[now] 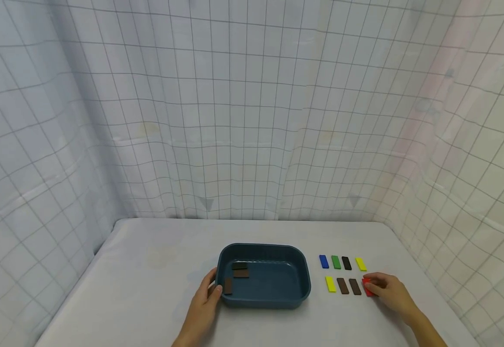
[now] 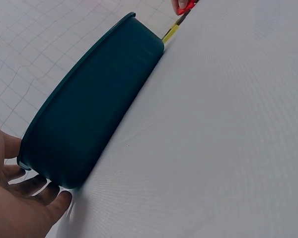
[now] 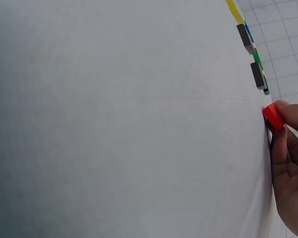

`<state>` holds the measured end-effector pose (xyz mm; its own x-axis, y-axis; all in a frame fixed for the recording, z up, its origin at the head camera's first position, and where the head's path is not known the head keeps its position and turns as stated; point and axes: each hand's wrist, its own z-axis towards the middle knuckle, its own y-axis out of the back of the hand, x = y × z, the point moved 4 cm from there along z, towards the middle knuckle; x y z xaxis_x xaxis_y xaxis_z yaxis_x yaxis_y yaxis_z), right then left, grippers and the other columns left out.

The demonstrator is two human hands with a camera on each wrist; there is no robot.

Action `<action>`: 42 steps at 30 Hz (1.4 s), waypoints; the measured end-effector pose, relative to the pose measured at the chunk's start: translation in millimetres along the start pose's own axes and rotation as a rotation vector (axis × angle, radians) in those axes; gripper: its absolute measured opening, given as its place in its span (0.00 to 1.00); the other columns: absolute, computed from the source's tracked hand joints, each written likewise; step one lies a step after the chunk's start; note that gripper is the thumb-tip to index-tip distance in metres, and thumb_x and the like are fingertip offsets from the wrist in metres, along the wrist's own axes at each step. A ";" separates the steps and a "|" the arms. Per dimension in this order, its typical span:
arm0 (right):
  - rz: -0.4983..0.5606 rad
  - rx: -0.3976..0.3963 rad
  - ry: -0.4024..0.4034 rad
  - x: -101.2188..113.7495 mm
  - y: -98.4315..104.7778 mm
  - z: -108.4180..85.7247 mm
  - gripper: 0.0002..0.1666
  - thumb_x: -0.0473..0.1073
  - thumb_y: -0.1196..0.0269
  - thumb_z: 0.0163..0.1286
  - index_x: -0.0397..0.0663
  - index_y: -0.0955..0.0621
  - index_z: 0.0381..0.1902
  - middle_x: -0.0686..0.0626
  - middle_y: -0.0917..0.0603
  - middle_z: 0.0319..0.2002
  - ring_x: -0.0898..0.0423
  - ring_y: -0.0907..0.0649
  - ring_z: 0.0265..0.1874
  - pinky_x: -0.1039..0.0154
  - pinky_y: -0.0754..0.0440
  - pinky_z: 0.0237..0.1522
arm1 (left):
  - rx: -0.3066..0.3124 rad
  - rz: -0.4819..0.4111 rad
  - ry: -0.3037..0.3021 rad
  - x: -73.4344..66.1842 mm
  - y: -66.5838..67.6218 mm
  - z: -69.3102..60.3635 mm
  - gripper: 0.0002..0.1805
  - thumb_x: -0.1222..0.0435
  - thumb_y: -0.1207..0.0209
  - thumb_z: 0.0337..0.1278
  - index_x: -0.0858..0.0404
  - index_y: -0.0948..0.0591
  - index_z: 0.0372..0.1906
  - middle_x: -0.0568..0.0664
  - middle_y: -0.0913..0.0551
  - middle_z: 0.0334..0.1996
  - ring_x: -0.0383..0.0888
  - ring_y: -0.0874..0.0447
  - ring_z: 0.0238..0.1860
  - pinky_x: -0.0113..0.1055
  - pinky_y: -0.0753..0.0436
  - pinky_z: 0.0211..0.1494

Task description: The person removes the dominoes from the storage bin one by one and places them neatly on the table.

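So the biggest thing here is the white gridded curtain (image 1: 243,96) running round the back and sides, then the white tabletop (image 1: 148,270) in front of it. Around the middle of that sits a dark teal bin (image 1: 264,304), flat and upright.

Now the hands. The left hand (image 1: 202,306) comes up from the bottom, forearm leaning a bit to the right, and it's got hold of the bin's left end: thumb at the rim, other fingers spaced out and bent against the outer wall. The right hand (image 1: 392,291) reaches in from the lower right, forearm slanting up and left, with its back turned upward. Its grip is a pinch, thumb and fingertips closed on the red block (image 3: 274,116) at the right end of the front row. Can't really tell if the block's off the surface.

Small stuff: next to it, going left, there's a dark brown block (image 1: 355,286), a brown one (image 1: 343,286) and a yellow one (image 1: 330,284). Row behind, left to right: blue block (image 1: 324,261), green block (image 1: 336,262), black block (image 1: 346,263), another yellow block (image 1: 361,264). Few brownish blocks (image 1: 228,286) lie in the bin's left part too.
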<state>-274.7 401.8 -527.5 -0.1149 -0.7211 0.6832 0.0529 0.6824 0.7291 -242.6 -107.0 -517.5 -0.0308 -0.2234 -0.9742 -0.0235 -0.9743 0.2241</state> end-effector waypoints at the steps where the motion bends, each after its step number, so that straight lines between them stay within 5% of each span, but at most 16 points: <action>1: -0.007 0.000 -0.001 0.1 -0.2 0.5 0.21 0.46 0.29 0.71 0.36 0.15 0.55 0.49 0.13 0.42 0.50 0.17 0.44 0.52 0.18 0.46 | 0.001 -0.002 0.002 0.1 0.3 0.1 0.29 0.65 0.50 0.82 0.66 0.41 0.80 0.67 0.38 0.76 0.67 0.36 0.73 0.59 0.33 0.72; 15: -0.066 -0.023 0.028 -3.6 2.0 0.7 0.19 0.43 0.30 0.70 0.36 0.14 0.53 0.49 0.14 0.41 0.52 0.19 0.39 0.54 0.19 0.43 | 0.004 -0.004 -0.008 -1.0 0.4 -0.3 0.29 0.65 0.52 0.83 0.66 0.42 0.80 0.66 0.39 0.76 0.67 0.37 0.74 0.59 0.33 0.72; 24: 0.010 0.001 -0.031 -0.4 2.5 5.0 0.20 0.45 0.30 0.71 0.38 0.15 0.55 0.45 0.15 0.47 0.48 0.16 0.44 0.59 0.17 0.36 | 0.006 -0.010 -0.002 -0.4 0.0 -0.5 0.29 0.66 0.51 0.82 0.66 0.41 0.80 0.66 0.38 0.76 0.67 0.37 0.74 0.60 0.34 0.72; 30: 0.047 0.009 -0.002 10.1 1.2 6.2 0.17 0.42 0.33 0.73 0.39 0.15 0.55 0.44 0.15 0.48 0.49 0.16 0.44 0.60 0.16 0.32 | 0.007 -0.018 -0.005 -0.5 1.2 -0.4 0.29 0.66 0.51 0.82 0.66 0.41 0.80 0.66 0.38 0.76 0.67 0.37 0.74 0.60 0.35 0.73; 42: -0.013 -0.001 0.102 38.2 -2.3 5.4 0.17 0.43 0.32 0.73 0.42 0.15 0.56 0.47 0.15 0.48 0.45 0.16 0.48 0.56 0.14 0.46 | -0.001 -0.014 -0.008 -0.4 -0.9 -1.1 0.29 0.67 0.51 0.82 0.66 0.41 0.80 0.66 0.38 0.76 0.66 0.37 0.74 0.59 0.34 0.73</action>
<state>-284.5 373.3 -503.3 -0.0137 -0.7382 0.6745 0.0535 0.6730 0.7377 -241.4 -106.0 -517.3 -0.0389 -0.2091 -0.9771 -0.0229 -0.9774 0.2101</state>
